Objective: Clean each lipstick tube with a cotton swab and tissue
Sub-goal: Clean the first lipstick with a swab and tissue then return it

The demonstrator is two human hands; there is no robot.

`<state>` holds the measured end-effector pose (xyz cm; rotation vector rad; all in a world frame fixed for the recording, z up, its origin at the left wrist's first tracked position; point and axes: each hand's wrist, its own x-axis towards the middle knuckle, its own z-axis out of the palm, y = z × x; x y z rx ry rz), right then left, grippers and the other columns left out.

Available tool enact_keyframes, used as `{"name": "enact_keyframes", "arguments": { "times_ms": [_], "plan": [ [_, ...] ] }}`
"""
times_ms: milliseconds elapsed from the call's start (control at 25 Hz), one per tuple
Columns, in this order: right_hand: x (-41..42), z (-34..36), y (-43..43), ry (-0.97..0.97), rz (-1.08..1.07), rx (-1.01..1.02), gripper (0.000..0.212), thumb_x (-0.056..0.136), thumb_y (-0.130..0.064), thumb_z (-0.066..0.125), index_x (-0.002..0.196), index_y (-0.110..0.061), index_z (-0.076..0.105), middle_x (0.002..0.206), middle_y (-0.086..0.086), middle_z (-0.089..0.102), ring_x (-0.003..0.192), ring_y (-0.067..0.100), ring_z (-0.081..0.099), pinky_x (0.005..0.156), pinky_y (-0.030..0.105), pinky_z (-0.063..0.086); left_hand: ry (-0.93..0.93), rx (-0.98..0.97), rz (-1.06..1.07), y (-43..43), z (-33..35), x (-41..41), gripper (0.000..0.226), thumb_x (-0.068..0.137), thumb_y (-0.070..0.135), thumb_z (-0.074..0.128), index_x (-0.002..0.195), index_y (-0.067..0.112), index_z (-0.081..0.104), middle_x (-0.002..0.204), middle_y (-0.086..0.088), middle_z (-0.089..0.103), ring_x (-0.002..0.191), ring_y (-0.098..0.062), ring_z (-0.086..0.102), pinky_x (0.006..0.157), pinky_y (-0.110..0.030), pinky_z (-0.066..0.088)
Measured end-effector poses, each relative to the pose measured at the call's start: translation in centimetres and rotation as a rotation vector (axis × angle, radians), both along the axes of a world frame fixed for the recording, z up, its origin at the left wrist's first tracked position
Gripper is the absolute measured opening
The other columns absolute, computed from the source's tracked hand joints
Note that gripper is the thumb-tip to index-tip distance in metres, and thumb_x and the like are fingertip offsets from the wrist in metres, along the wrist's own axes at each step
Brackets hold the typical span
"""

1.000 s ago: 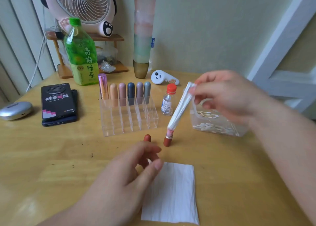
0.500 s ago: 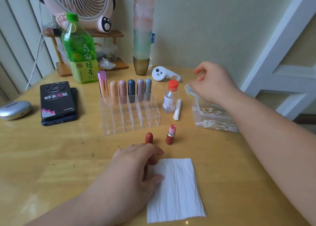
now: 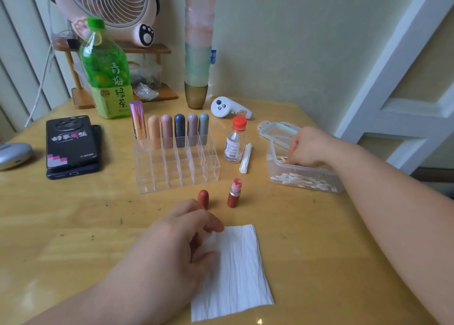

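An open red lipstick with a pink, worn tip stands upright on the table, its red cap upright just left of it. A flat white tissue lies in front. My left hand rests on the tissue's left edge, index fingertip and thumb touching it. My right hand reaches down into the clear box of cotton swabs, fingertips bunched among the swabs; I cannot see whether they pinch one. A folded tissue strip lies beside the small red-capped bottle.
A clear organizer holds several capped lipsticks in its back row. The box lid lies behind the swab box. Two stacked phones, a green tea bottle, stacked cups, a white controller and a fan stand farther back.
My right hand laid the folded tissue strip down beside the bottle, then moved right into the swab box. My left hand settled onto the flat tissue's edge.
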<state>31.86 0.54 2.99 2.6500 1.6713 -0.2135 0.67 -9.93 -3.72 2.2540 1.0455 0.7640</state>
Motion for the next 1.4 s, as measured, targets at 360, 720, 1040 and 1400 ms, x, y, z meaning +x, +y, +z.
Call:
{"name": "enact_keyframes", "arguments": {
  "times_ms": [360, 720, 1040, 1400],
  "plan": [
    [0.1, -0.9, 1.2, -0.074, 0.013, -0.091, 0.021, 0.074, -0.020, 0.064, 0.090, -0.014, 0.077, 0.095, 0.008, 0.075, 0.086, 0.025, 0.072, 0.082, 0.038, 0.060, 0.013, 0.094, 0.098, 0.5, 0.1, -0.1, 0.017, 0.077, 0.048, 0.074, 0.085, 0.040, 0.061, 0.097, 0.024, 0.054, 0.074, -0.002, 0.057, 0.062, -0.019, 0.045],
    [-0.6, 2.1, -1.9, 0.076, -0.053, 0.224, 0.009, 0.079, -0.012, 0.074, 0.088, -0.009, 0.074, 0.091, 0.015, 0.073, 0.090, 0.033, 0.069, 0.072, 0.032, 0.054, -0.009, 0.053, 0.249, 1.4, 0.2, -0.2, 0.020, 0.077, 0.045, 0.074, 0.074, 0.035, 0.058, 0.096, 0.023, 0.052, 0.077, -0.007, 0.057, 0.060, -0.021, 0.044],
    [0.1, 0.4, -1.8, 0.142, -0.043, 0.163, 0.008, 0.077, -0.010, 0.073, 0.084, -0.014, 0.069, 0.093, 0.011, 0.072, 0.082, 0.026, 0.066, 0.072, 0.033, 0.055, -0.084, 0.036, 0.267, 1.4, 0.4, -0.1, 0.020, 0.074, 0.034, 0.081, 0.074, 0.031, 0.061, 0.084, 0.023, 0.057, 0.068, -0.006, 0.055, 0.059, -0.013, 0.041],
    [-4.1, 2.7, -4.3, 0.619, 0.112, 0.577, 0.017, 0.084, 0.000, 0.065, 0.084, -0.013, 0.054, 0.075, 0.007, 0.072, 0.058, 0.022, 0.072, 0.059, 0.043, 0.058, -0.044, 0.267, 0.213, 6.6, 11.2, 3.6, 0.003, 0.086, 0.033, 0.068, 0.085, 0.031, 0.065, 0.069, 0.019, 0.060, 0.065, 0.003, 0.057, 0.053, -0.007, 0.038]
  ]
}}
